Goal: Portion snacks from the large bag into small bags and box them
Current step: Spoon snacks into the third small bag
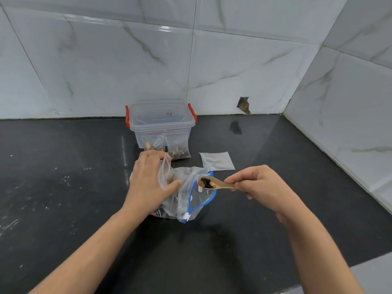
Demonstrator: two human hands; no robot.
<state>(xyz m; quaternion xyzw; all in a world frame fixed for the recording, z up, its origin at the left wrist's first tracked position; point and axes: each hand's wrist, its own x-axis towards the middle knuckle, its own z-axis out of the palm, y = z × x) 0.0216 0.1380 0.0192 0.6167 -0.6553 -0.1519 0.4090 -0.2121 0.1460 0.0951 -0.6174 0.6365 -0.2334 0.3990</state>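
A large clear bag (186, 198) with a blue zip rim lies open on the black counter (63, 177). My left hand (148, 181) holds a small clear bag (165, 172) upright beside it, pinched at the mouth. My right hand (261, 185) grips the handle of a wooden spoon (220, 184), whose bowl carries dark and tan snack pieces (207, 183) just above the large bag's opening. A clear plastic box (162, 126) with red latches stands behind with its lid on. Two filled small bags (178, 150) show at its base; whether inside or in front, I cannot tell.
An empty small flat bag (216, 161) lies on the counter right of the box. Marble-tiled walls (233, 71) close the back and the right side, forming a corner. A small dark hole (244, 105) sits in the back wall near the counter.
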